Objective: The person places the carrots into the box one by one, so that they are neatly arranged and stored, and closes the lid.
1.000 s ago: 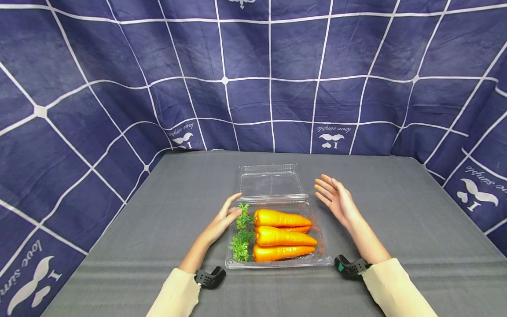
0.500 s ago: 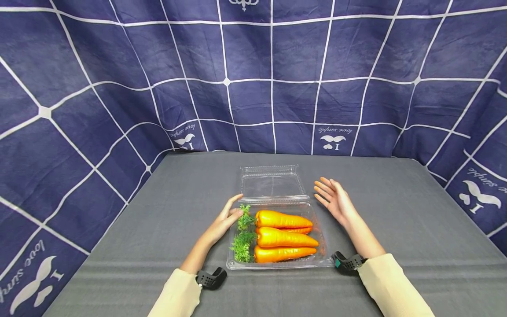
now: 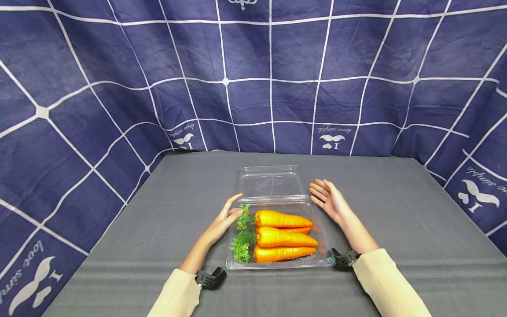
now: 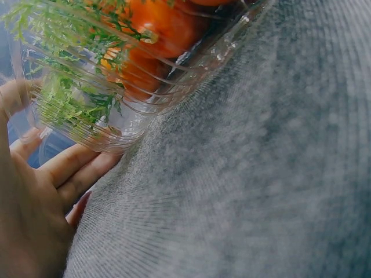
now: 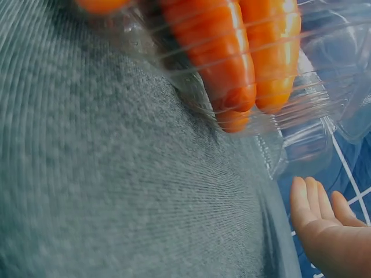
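A clear plastic clamshell container (image 3: 281, 266) lies with its lid (image 3: 271, 185) folded back behind it. Inside are several orange carrots (image 3: 285, 237), their green leafy tops (image 3: 242, 247) toward the left side. My left hand (image 3: 222, 222) holds the container's left back corner, thumb over the rim and fingers along the outer wall. In the left wrist view, the fingers (image 4: 78, 168) lie against the ribbed plastic beneath the greens. My right hand (image 3: 332, 203) is held beside the right back corner, palm facing the container, with nothing in it. The right wrist view shows its fingers extended, apart from the wall.
Grey cloth covers the table (image 3: 190, 185). Behind it and along both sides hangs a blue curtain (image 3: 293, 101) with white grid lines. A black band with a small camera (image 3: 211, 278) sits on the left wrist, another black band (image 3: 345, 259) on the right.
My right hand has shifted slightly left, closer to the container's right back corner. The left hand keeps its place at the left corner, and the carrots stay as they were.
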`<state>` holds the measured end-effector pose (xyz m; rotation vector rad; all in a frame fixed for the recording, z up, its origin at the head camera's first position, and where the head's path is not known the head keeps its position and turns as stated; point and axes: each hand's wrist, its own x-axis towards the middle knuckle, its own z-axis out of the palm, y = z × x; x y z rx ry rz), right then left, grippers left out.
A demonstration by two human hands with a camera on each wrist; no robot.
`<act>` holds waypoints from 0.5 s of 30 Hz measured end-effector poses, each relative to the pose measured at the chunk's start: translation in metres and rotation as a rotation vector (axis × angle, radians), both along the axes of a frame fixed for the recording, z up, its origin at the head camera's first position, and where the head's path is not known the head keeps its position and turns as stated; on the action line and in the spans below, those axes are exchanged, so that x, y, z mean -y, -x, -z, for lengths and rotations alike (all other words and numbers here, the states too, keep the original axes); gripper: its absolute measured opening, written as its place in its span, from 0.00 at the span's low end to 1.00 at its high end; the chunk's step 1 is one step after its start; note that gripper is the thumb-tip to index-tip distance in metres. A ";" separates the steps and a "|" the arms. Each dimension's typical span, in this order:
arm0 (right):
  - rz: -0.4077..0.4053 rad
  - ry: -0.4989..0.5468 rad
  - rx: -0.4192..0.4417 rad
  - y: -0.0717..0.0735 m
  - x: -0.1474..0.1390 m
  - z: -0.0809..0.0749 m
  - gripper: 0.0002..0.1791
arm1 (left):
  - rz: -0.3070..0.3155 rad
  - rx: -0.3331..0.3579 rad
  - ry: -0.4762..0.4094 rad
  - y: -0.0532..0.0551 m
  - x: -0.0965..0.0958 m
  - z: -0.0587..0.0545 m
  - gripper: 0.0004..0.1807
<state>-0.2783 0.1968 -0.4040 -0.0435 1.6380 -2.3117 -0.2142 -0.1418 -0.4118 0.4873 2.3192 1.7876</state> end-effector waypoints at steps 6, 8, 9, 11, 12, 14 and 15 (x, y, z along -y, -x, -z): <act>-0.030 0.008 0.016 0.002 0.004 0.003 0.36 | 0.003 -0.006 -0.004 0.000 0.000 0.000 0.30; -0.040 -0.003 0.015 0.003 0.005 0.004 0.35 | 0.004 -0.006 -0.002 0.000 0.000 0.000 0.30; -0.046 -0.008 0.015 0.004 0.006 0.004 0.35 | 0.004 -0.004 -0.002 0.000 0.000 0.000 0.30; -0.057 -0.022 0.017 0.005 0.008 0.005 0.34 | 0.007 -0.004 -0.001 0.000 0.000 0.000 0.30; -0.061 -0.026 0.019 0.006 0.009 0.005 0.34 | 0.009 -0.005 0.001 0.000 0.000 0.000 0.30; -0.068 -0.028 0.024 0.007 0.011 0.005 0.33 | 0.010 -0.007 0.001 0.000 0.000 -0.001 0.30; -0.068 -0.029 0.028 0.007 0.012 0.006 0.33 | 0.010 -0.008 0.001 -0.001 0.000 -0.001 0.30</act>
